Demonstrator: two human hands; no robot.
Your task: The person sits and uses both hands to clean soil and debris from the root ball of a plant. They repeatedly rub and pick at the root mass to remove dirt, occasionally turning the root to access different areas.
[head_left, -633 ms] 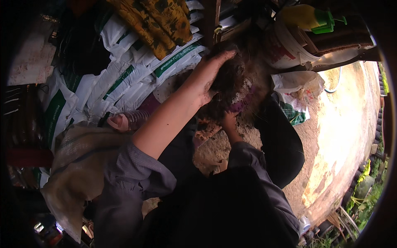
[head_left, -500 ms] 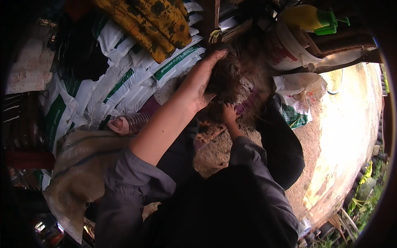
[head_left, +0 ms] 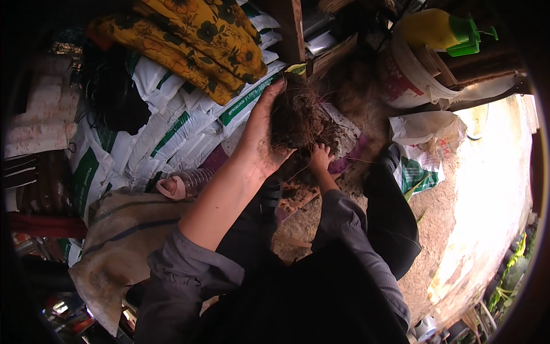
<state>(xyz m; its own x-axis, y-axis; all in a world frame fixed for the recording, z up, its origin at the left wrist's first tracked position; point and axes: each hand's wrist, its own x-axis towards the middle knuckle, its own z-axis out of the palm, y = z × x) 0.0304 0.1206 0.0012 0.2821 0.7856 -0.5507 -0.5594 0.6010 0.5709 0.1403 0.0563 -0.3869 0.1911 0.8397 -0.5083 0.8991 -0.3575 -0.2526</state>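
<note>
A dark root ball point(head_left: 295, 117), with soil and thin stray roots hanging from it, is tilted in front of me. My left hand point(head_left: 260, 135) is wrapped round its left side, thumb low and fingers at the top, smeared with soil. At the lower right edge of the clump is my right hand point(head_left: 321, 160), its fingers curled into the hanging roots. Beneath both hands lies a purple and pale sheet or bag point(head_left: 344, 140) with loose soil about it. A green leaf tip point(head_left: 297, 69) shows just beyond the clump.
White-and-green plastic packs point(head_left: 172, 137) are piled at the left, under a yellow flowered cloth point(head_left: 195, 40). A clear bottle point(head_left: 195, 182) lies near a woven sack point(head_left: 126, 229). At the right stand a white bucket point(head_left: 409, 77), a yellow-green spray bottle point(head_left: 432, 28) and a crumpled bag point(head_left: 421, 143).
The root ball has come lower and slightly left with my left hand and turned, showing more loose roots. My right hand stays at its lower edge. The view has shifted a little.
</note>
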